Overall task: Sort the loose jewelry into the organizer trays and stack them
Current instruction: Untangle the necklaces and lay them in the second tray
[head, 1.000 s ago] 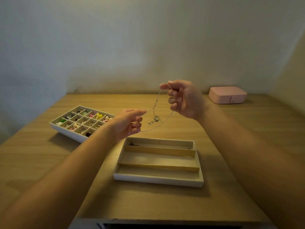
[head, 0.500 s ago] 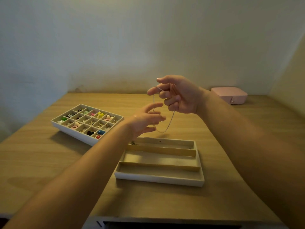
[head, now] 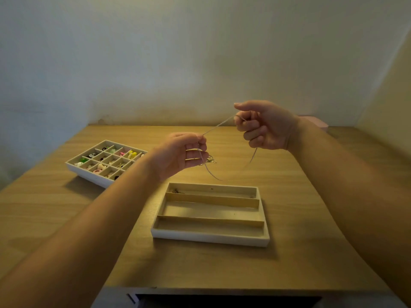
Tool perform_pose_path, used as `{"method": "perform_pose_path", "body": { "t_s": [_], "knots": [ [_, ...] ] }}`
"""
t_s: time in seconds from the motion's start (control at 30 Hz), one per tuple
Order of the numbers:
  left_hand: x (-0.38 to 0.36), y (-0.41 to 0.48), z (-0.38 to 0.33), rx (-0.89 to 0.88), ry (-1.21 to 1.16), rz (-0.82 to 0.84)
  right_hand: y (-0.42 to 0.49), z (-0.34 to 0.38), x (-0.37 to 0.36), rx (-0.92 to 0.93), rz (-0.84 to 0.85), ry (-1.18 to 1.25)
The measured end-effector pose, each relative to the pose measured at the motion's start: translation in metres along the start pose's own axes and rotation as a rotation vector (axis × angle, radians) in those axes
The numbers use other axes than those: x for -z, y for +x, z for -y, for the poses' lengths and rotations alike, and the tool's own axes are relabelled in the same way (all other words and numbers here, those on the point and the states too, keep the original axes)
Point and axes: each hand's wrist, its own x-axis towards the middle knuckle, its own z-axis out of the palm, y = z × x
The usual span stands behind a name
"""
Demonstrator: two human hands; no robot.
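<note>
Above the three-slot tray on the worktop, a person stretches a thin necklace between left hand and right hand, curled fingers pinching the chain. Sorting looks midway. The next move likely calls for lowering it lengthwise into a free slot.

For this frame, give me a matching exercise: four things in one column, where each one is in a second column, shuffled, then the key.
Things:
1. necklace chain
2. grid tray
3. long-slot tray
4. pink box

Places:
A. far right of the table, partly hidden behind the right arm
B. in the air, held by the left hand and the right hand
C. left on the table, holding small colourful pieces
D. middle of the table, below the hands

Pairs: 1-B, 2-C, 3-D, 4-A.
</note>
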Motion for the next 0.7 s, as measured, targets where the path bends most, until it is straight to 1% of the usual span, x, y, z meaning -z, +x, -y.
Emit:
{"method": "perform_pose_path", "body": {
  "t_s": [0.07,0.17,0.33,0.43,0.7],
  "knots": [
    [0.002,-0.006,-0.004,0.004,-0.019,0.01,-0.003,-0.004,0.005,0.008,-0.024,0.005],
    [0.005,-0.012,-0.006,0.022,-0.052,-0.028,-0.006,-0.012,0.012,0.054,-0.089,0.066],
    [0.012,-0.019,0.004,0.073,-0.164,-0.077,-0.003,-0.024,0.021,0.271,-0.167,0.287],
    [0.012,-0.022,0.014,0.087,-0.242,-0.075,0.001,-0.026,0.02,0.335,-0.177,0.337],
    [0.01,-0.035,0.02,0.148,-0.364,-0.04,0.01,-0.02,0.002,0.266,-0.158,0.158]
  ]
}}
